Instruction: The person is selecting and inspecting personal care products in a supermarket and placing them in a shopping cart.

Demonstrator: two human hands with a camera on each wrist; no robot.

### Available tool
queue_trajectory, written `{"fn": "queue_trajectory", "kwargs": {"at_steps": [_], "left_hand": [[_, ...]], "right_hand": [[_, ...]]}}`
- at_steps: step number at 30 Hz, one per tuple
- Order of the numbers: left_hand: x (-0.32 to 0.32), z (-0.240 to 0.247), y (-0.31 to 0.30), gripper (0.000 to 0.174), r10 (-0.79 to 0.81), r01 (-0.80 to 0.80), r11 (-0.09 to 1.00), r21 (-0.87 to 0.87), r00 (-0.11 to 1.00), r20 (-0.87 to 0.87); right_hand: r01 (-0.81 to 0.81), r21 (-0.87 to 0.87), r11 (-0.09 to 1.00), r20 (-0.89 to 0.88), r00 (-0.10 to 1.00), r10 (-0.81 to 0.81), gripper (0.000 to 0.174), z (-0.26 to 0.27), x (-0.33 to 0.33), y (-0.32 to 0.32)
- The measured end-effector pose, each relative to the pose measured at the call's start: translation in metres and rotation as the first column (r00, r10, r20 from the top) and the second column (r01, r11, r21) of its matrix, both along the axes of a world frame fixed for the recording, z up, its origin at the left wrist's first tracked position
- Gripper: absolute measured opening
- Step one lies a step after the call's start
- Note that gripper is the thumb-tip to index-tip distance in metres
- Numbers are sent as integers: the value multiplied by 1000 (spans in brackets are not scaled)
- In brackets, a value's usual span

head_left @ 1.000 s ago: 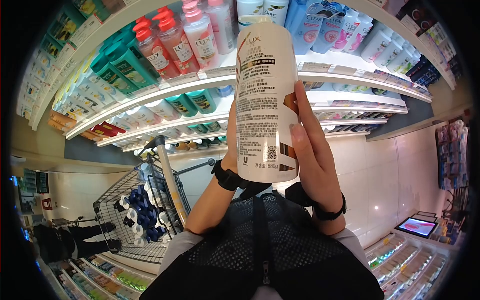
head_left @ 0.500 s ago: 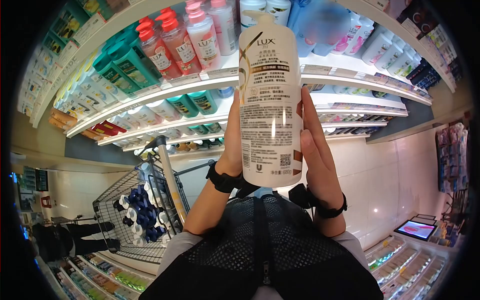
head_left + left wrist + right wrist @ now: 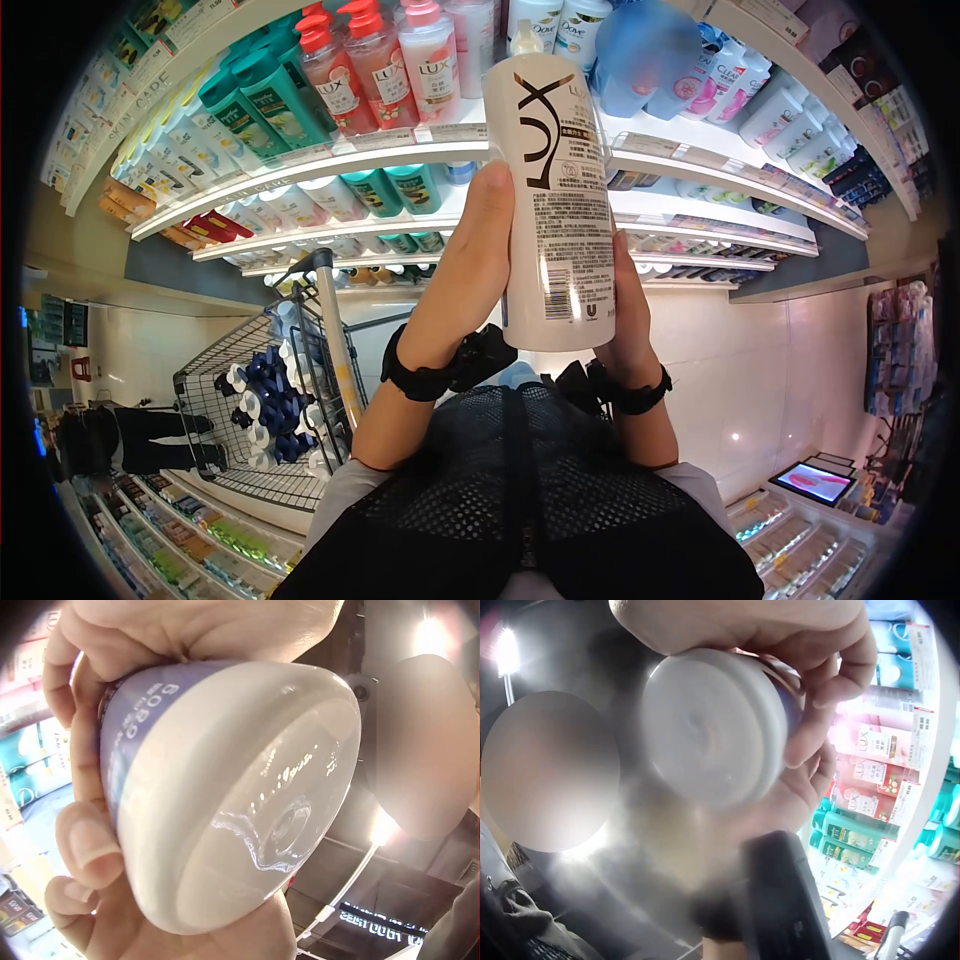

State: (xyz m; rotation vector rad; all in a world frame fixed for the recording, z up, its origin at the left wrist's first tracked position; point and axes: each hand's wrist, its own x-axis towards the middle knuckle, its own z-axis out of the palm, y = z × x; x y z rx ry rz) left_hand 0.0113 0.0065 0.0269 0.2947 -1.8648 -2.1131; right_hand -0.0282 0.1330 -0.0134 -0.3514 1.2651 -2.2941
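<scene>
In a supermarket toiletries aisle, along white shelves [image 3: 700, 165] with price strips on their edges, stocked with red pump bottles [image 3: 345, 60], teal bottles [image 3: 260, 95] and white ones. Parked at left on glossy pale floor tiles [image 3: 745, 350], a wire shopping cart [image 3: 200, 400] loaded with dark blue and white bottles [image 3: 265, 400]. Just beyond the cart, a shopper in dark clothes [image 3: 120, 440]. At lower right, a lit display screen [image 3: 812, 482] beside more shelving [image 3: 810, 550]. Overhead, against a dark ceiling, a glaring lamp [image 3: 429, 634] and a tube light [image 3: 352, 877].
</scene>
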Motion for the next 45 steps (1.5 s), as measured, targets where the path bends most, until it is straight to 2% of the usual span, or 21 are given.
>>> {"fn": "queue_trajectory", "kwargs": {"at_steps": [4, 6, 10, 12, 14, 16, 17, 18, 20, 22, 25, 28, 30, 32, 34, 38, 39, 41, 42, 44, 45], "left_hand": [[6, -7, -3, 54, 35, -36, 994, 99, 999, 9], [15, -4, -5, 52, 86, -93, 994, 57, 989, 119], [39, -11, -10, 41, 261, -247, 958, 143, 962, -83], [63, -14, -20, 39, 347, -327, 918, 224, 936, -58], [87, -18, -36, 40, 363, -348, 914, 210, 931, -35], [115, -16, -51, 45, 438, -438, 899, 16, 898, 39], [125, -11, -55, 47, 453, -454, 889, 62, 891, 26], [136, -7, -60, 49, 472, -470, 876, 106, 882, 9], [163, -1, -74, 54, 528, -528, 849, 11, 848, 43], [193, -5, -96, 60, 517, -524, 841, -135, 852, -86], [257, 0, -132, 63, 502, -519, 853, -57, 844, -189], [310, -1, -158, 70, 581, -583, 812, 27, 803, -133], [330, -8, -167, 69, 648, -654, 757, -6, 751, -132], [364, -28, -176, 57, 816, -810, 575, 114, 558, -148], [377, -32, -173, 58, 831, -819, 556, 140, 543, -120], [399, -54, -166, 60, 944, -920, 327, 218, 330, -23], [400, -54, -166, 63, 941, -928, 337, 159, 338, -24], [402, -62, -160, 73, 973, -971, 229, 63, 230, 8], [400, -66, -163, 73, 973, -972, 229, 62, 230, 9], [396, -85, -163, 75, 980, -984, 147, -100, 158, -118], [396, -86, -165, 76, 977, -984, 166, -58, 172, -129]], "right_hand": [[-95, -25, 995, 81, 992, 97, 44, -3, -5, -1], [-145, 8, 989, 37, 989, 145, 45, -8, -8, -6], [-324, 150, 934, 25, 946, 324, 47, -24, -6, -23], [-407, 115, 906, -15, 912, 411, 47, -25, 2, -40], [-500, 173, 848, -121, 844, 522, 47, -33, 11, -61], [-537, 162, 828, -240, 792, 561, 49, -33, 27, -85], [-699, 243, 673, -218, 636, 740, 74, -17, 29, -95], [-728, 248, 639, -217, 601, 769, 74, -17, 36, -106], [-771, 207, 602, -230, 560, 796, 75, -21, 57, -129], [-848, 114, 518, -110, 508, 854, 77, -18, 78, -155], [-954, 79, 288, -105, 280, 954, 80, -15, 114, -213], [-981, 85, 176, -230, 153, 961, 89, -14, 156, -259], [-954, 245, 175, -367, 75, 927, 96, -13, 184, -281], [-945, 324, 53, -377, -78, 923, 98, -24, 225, -320], [-945, 323, -56, -327, -167, 930, 98, -30, 238, -335], [-900, 378, -218, -290, -338, 895, 95, -48, 267, -360], [-842, 479, -250, -284, -418, 863, 92, -44, 266, -362], [-660, 659, -362, -194, -613, 766, 86, -41, 279, -375], [-660, 658, -362, -194, -613, 766, 86, -33, 277, -380], [-690, 684, -235, -356, -598, 718, 80, -24, 281, -392], [-691, 684, -235, -357, -597, 718, 80, -19, 283, -392]]}}
